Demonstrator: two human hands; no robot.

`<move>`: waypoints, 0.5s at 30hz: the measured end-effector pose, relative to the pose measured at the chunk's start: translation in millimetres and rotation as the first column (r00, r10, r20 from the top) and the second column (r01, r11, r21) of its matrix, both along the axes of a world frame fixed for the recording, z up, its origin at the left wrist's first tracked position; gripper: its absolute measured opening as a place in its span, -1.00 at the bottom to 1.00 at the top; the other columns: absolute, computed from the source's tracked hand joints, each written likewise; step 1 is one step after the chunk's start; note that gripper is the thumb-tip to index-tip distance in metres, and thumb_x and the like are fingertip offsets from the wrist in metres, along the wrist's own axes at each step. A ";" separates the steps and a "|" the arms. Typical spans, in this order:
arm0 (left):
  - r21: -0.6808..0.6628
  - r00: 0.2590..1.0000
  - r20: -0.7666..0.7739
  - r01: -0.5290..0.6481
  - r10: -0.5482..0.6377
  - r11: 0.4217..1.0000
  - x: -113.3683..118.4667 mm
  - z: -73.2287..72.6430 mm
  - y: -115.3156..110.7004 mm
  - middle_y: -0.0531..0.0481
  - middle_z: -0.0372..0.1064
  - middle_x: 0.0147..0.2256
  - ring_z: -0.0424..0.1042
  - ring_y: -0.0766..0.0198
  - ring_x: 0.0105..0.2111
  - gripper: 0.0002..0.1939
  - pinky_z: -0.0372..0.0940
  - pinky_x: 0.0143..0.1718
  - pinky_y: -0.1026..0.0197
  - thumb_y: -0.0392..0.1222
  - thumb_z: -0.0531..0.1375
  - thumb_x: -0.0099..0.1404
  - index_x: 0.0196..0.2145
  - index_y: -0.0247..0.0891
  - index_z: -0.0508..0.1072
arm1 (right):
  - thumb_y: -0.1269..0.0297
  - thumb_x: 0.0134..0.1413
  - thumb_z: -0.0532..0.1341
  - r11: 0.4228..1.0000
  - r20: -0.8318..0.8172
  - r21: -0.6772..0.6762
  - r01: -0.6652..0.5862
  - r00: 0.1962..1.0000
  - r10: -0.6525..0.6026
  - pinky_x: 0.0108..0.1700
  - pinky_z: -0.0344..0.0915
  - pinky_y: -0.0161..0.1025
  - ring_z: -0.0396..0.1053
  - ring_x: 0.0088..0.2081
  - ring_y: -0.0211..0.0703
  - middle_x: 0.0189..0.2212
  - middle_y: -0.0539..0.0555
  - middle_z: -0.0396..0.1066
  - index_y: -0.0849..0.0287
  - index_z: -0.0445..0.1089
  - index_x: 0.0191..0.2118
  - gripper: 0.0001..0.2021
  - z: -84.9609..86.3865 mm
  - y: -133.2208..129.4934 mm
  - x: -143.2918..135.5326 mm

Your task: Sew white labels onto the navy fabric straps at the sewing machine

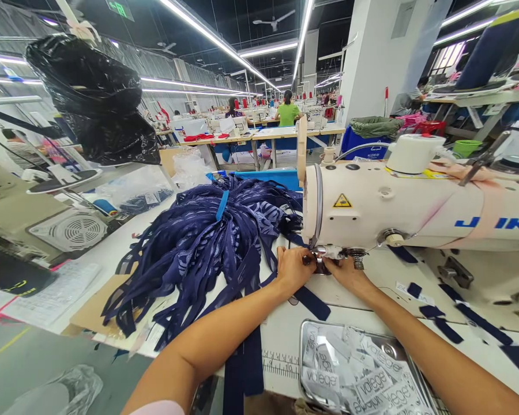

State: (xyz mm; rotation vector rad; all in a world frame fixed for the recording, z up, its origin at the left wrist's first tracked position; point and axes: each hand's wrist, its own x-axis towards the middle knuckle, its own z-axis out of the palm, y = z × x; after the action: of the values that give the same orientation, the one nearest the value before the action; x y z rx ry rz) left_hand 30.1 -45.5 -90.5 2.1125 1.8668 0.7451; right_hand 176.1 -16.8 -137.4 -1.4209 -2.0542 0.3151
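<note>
My left hand [294, 268] is closed in a pinch just left of the needle area of a white sewing machine [363, 202], on dark navy fabric. A navy fabric strip [313, 302] lies on the bed just below that hand. On the other side of the presser foot, my right hand [346, 274] has its thumb and fingers drawn together at the metal parts; what they grip is hidden. A large bundle of navy lace and fabric pieces [207, 230], tied with a blue band [222, 206], is heaped left of the machine.
A metal tray [303, 369] of printed "valege" labels [322, 377] sits in front of the machine bed. Short navy pieces [484, 323] lie at the right. A black-plastic-wrapped bundle [86, 98] hangs at upper left. Farther off, a person in green [288, 112] sits among sewing tables.
</note>
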 end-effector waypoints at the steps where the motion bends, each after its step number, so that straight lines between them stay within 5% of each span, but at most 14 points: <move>1: -0.003 1.000 -0.004 -0.002 0.002 1.000 0.0 0.1 0.2 0.10 0.40 -0.51 0.33 0.29 -0.45 -0.87 -0.01 -0.23 0.16 -0.25 0.11 0.07 -0.50 -0.19 0.47 | 0.25 0.00 0.01 1.000 0.002 0.001 0.001 1.000 -0.001 -0.38 0.27 -0.17 0.38 -0.38 -0.02 -0.58 0.08 0.40 0.13 0.42 -0.37 -0.76 0.1 0.1 -0.1; 15: -0.002 1.000 0.015 0.015 -0.015 1.000 -0.2 0.5 1.3 0.09 0.41 -0.48 0.34 0.28 -0.44 -0.85 -0.02 -0.24 0.15 -0.26 0.11 0.09 -0.45 -0.17 0.50 | 0.22 -0.02 0.00 0.999 -0.001 -0.004 0.034 0.999 -0.034 -0.52 0.24 -0.24 0.35 -0.53 -0.09 -0.71 0.01 0.34 0.12 0.40 -0.48 -0.75 2.4 3.8 -0.4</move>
State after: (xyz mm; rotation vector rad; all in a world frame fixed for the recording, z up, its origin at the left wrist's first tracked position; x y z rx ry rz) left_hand 29.9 -44.1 -90.0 2.1113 1.8416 0.7530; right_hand 175.7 -12.9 -135.0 -1.4562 -2.0270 0.3059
